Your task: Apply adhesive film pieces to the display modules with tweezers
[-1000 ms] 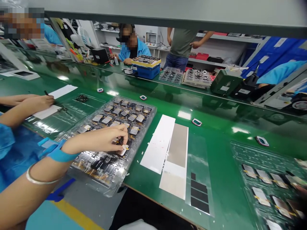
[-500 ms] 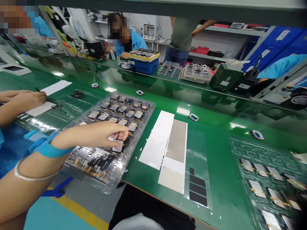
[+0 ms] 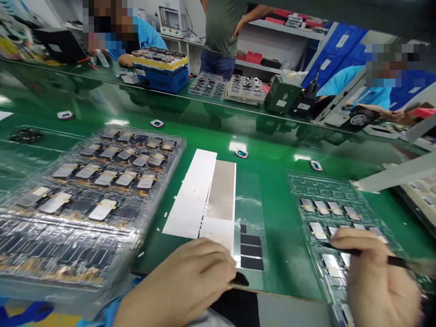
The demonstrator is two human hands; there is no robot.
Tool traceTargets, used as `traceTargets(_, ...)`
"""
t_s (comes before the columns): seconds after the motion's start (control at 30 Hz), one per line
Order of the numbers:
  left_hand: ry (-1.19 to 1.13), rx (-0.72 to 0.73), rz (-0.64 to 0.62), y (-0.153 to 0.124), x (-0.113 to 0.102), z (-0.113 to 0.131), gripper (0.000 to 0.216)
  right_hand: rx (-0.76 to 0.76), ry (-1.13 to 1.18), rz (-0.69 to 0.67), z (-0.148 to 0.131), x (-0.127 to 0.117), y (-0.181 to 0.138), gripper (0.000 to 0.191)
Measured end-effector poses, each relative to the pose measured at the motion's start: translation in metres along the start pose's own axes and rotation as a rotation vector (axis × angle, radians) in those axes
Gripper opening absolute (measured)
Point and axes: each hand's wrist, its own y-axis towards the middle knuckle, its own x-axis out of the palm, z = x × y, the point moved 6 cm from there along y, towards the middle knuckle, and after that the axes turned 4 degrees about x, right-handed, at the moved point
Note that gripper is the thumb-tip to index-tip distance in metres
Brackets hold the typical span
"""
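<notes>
- As the view is swung along the line, the green bench point(image 3: 279, 259) is shown across the frame, its far side now lying higher up.
- A clear tray point(image 3: 172, 172) of pale-topped parts is seen at left, and a second tray point(image 3: 306, 184) is set at right, well apart from it.
- White sheets point(image 3: 189, 195) and black strips point(image 3: 251, 250) are laid between the trays.
- The left hand point(image 3: 180, 284) is held low at the bench's near edge, curled almost shut, with a black piece point(image 3: 240, 279) pinched at its fingertips; it has been moved off the first tray, where a pale piece was pinched earlier.
- The right hand point(image 3: 378, 281) is closed around a thin black tool point(image 3: 395, 261) and has been brought over the second tray, away from the paper at far left.
</notes>
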Motion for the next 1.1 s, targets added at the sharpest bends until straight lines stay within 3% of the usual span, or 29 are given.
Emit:
traceTargets(0.07, 0.007, 0.025, -0.003, 0.019, 0.019, -0.006, 0.014, 0.114, 0.229, -0.17, 0.006, 0.032, -0.025, 0.037)
traceTargets(0.13, 0.01, 0.028, -0.017, 0.031, 0.035, -0.013, 0.011, 0.148, 0.303, -0.293, 0.012, 0.062, -0.045, 0.025)
traceTargets(0.27, 0.0, -0.023, -0.024, 0.037, 0.05, -0.025, 0.014, 0.214, 0.298, -0.363, 0.033, 0.093, -0.063, 0.014)
traceTargets(0.47, -0.064, -0.066, -0.031, 0.03, 0.056, -0.031, 0.011, 0.313, 0.25, -0.394, 0.051, 0.097, -0.072, 0.017)
traceTargets(1.1, -0.079, -0.075, -0.051, 0.03, 0.057, -0.03, 0.01, 0.393, 0.252, -0.389, 0.05, 0.101, -0.07, 0.02)
